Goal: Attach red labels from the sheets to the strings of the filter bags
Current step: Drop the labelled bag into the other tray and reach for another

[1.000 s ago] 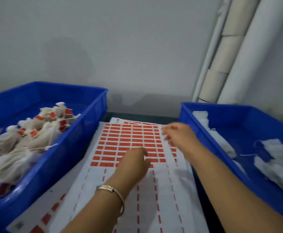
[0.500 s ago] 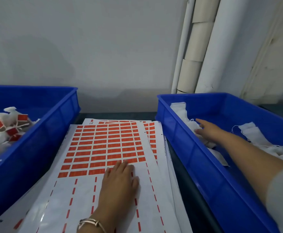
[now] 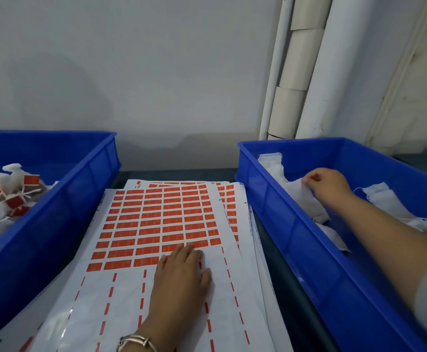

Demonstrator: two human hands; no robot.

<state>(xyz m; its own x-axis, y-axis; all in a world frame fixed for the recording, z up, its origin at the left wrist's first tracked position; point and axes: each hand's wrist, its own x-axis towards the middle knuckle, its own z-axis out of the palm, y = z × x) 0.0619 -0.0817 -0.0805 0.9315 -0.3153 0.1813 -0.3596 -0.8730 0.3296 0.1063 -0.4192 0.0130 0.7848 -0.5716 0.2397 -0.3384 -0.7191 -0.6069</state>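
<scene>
A stack of white label sheets (image 3: pixel 131 288) with rows of red labels (image 3: pixel 156 219) lies between two blue bins. My left hand (image 3: pixel 182 273) rests flat on the top sheet, fingers straight, at the lowest row of labels. My right hand (image 3: pixel 326 185) is inside the right blue bin (image 3: pixel 296 237), its fingers curled and pinching a white filter bag (image 3: pixel 301 196) near the bin's left wall. More unlabelled white filter bags (image 3: pixel 390 204) lie further right in that bin.
The left blue bin (image 3: pixel 55 212) holds a pile of filter bags with red labels on them (image 3: pixel 14 196). Cardboard and white tubes (image 3: pixel 298 80) lean against the wall behind the right bin. A dark table strip (image 3: pixel 278 275) runs between the sheets and the right bin.
My right hand left the label sheet, reached into the right bin and took hold of a white filter bag. My left hand settled flat on the sheet. The view swung right.
</scene>
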